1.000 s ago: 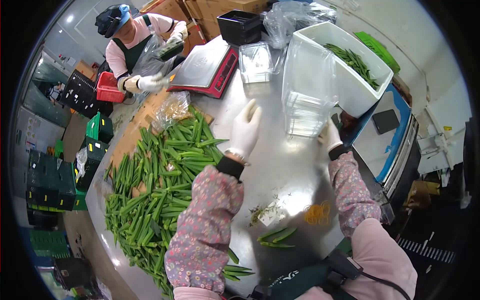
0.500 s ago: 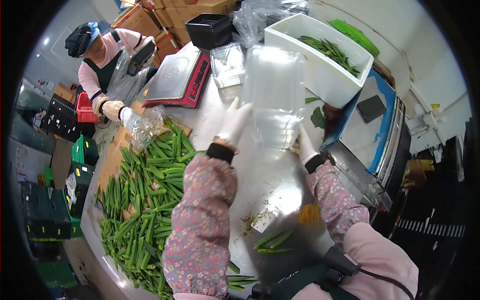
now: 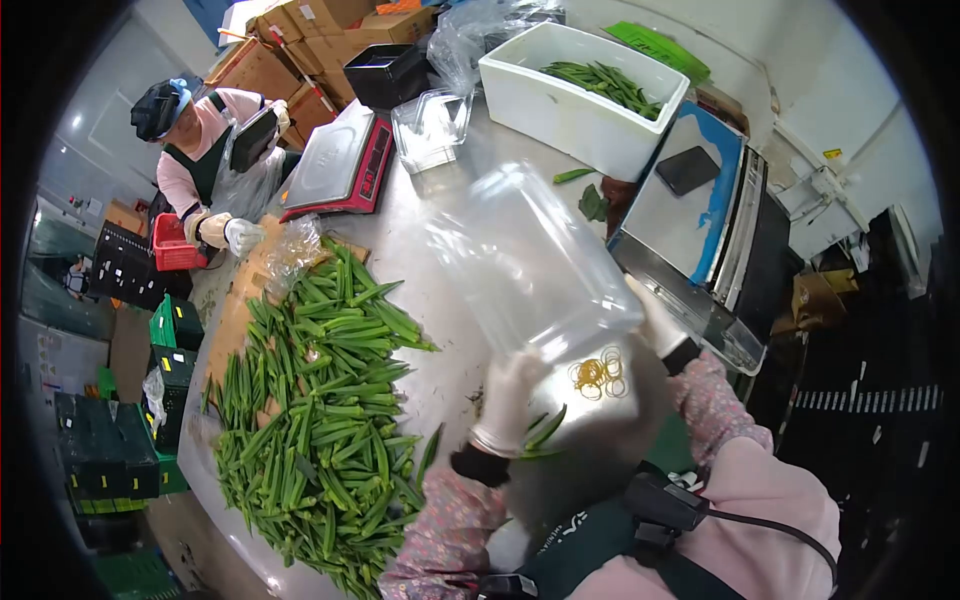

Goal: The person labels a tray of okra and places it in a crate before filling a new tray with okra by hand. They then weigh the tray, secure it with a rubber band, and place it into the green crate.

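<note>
Stack of clear rectangular plastic trays [image 3: 535, 260], tilted, is gripped at its near end between white-gloved left hand [image 3: 508, 402] and white-gloved right hand [image 3: 658, 320]. Thin yellow rubber bands [image 3: 598, 377] are laid between the hands; slender green okra pods [image 3: 325, 430] are heaped left of both.

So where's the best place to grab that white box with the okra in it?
Probably the rim at its two short ends, from above: the white box is long, upright and open-topped, the okra sits inside, and blue-edged equipment crowds its right end.
</note>
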`<state>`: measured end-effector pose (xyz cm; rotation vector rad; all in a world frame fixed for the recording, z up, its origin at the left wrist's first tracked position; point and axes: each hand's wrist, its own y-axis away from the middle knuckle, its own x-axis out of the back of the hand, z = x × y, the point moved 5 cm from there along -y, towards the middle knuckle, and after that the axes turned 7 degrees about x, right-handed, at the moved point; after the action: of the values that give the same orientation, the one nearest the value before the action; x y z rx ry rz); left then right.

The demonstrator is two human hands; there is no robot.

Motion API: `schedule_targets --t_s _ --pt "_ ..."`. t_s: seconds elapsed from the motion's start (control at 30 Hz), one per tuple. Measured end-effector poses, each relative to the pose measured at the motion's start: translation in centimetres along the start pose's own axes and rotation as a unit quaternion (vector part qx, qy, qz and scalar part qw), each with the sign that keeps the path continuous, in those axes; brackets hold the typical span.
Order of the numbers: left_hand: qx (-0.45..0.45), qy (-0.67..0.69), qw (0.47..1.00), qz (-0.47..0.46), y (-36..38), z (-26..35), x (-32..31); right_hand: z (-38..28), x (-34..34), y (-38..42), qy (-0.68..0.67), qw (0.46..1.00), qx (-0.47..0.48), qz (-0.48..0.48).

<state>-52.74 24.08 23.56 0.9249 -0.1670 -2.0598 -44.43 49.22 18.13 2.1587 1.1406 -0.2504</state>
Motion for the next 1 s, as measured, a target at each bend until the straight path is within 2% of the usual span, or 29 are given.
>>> schedule_targets --t_s 0.03,0.07,0.1,0.13,0.17,0.2,0.27,0.33,0.4,0.47,0.5,0.53,0.57,0.6,0.63,0.67,0.73,0.77,0.8,0.83,0.87,0.9,0.93,1.0 --pt "-0.053 -0.128 0.99 -0.029 1.3 -1.7 -1.1 0.0 2.3 1.2 0.021 1.0 0.001 0.019" --pt "0.057 -0.142 0.988 0.022 3.3 -1.7 -4.0 0.2 5.1 2.2 0.042 0.998 0.001 0.037" --pt "-0.003 -0.192 0.98 -0.046 2.6 -7.8 -2.3 0.7 8.2 3.2 0.112 0.991 0.057 0.056" --pt "0.049 -0.097 0.994 -0.006 6.0 -3.8 -8.5 0.6 10.8 4.0 0.18 0.974 0.112 0.074" --pt "-0.022 -0.125 0.992 -0.007 7.3 -3.7 -10.9 0.3 13.1 4.8 0.207 0.967 0.118 0.092" --pt "-0.008 -0.101 0.993 -0.053 7.7 -5.8 -12.3 -0.2 14.9 5.4 0.209 0.968 0.096 0.102" --pt "-0.02 -0.046 0.997 -0.059 8.5 -10.0 -14.2 -0.6 18.4 6.9 0.218 0.966 0.071 0.124" --pt "-0.058 -0.147 0.986 -0.054 8.2 -13.1 -15.5 -0.2 21.0 7.7 0.226 0.963 0.054 0.14" --pt "-0.064 -0.157 0.985 -0.04 7.5 -15.6 -16.0 0.7 22.8 7.9 0.235 0.959 0.042 0.153" --pt "-0.084 -0.378 0.921 -0.049 7.3 -16.1 -16.8 1.2 24.3 7.7 0.259 0.952 0.033 0.16" --pt "-0.033 -0.39 0.919 -0.057 7.1 -18.1 -16.6 1.2 25.1 7.4 0.278 0.947 0.027 0.162" --pt "-0.032 -0.39 0.919 -0.053 7.2 -17.5 -16.2 0.9 26.1 7.3 0.303 0.939 0.02 0.163" --pt "0.01 -0.33 0.937 -0.11 7.0 -17.1 -15.8 0.2 27.0 7.1 0.342 0.926 0.013 0.159" --pt "0.05 -0.268 0.948 -0.166 6.9 -16.8 -15.8 -0.9 28.4 7.2 0.399 0.905 0.003 0.148" --pt "-0.01 -0.289 0.942 -0.168 6.1 -17.2 -14.9 -2.5 29.6 7.3 0.49 0.864 -0.009 0.116" --pt "-0.01 -0.286 0.944 -0.166 6.0 -16.2 -14.5 -4.2 30.2 7.5 0.625 0.78 -0.001 0.042" --pt "0.114 -0.137 0.956 -0.232 6.0 -14.9 -13.0 -8.7 30.0 8.0 0.796 0.588 0.058 -0.133" --pt "0.11 -0.135 0.961 -0.215 5.8 -14.6 -11.9 -11.7 28.7 7.9 0.777 0.604 0.063 -0.166" --pt "0.11 -0.13 0.962 -0.215 5.5 -14.5 -10.7 -14.7 26.2 8.3 0.612 0.788 -0.037 -0.059" --pt "0.098 -0.151 0.961 -0.212 5.1 -14.4 -9.4 -18.4 22.8 8.5 0.398 0.906 -0.133 0.056" --pt "0.085 -0.174 0.959 -0.208 4.9 -14.3 -8.5 -21.9 20.3 6.1 0.381 0.923 -0.05 -0.004" --pt "0.039 -0.186 0.967 -0.167 5.0 -14.0 -7.7 -25.3 18.0 4.5 0.361 0.93 0.033 -0.063" --pt "0.039 -0.182 0.968 -0.168 5.2 -13.7 -7.1 -28.5 7.0 6.7 0.598 0.761 0.253 0.006" --pt "0.022 -0.299 0.945 -0.13 5.6 -12.5 -5.0 -29.4 -0.2 1.8 0.512 0.81 0.281 0.05"
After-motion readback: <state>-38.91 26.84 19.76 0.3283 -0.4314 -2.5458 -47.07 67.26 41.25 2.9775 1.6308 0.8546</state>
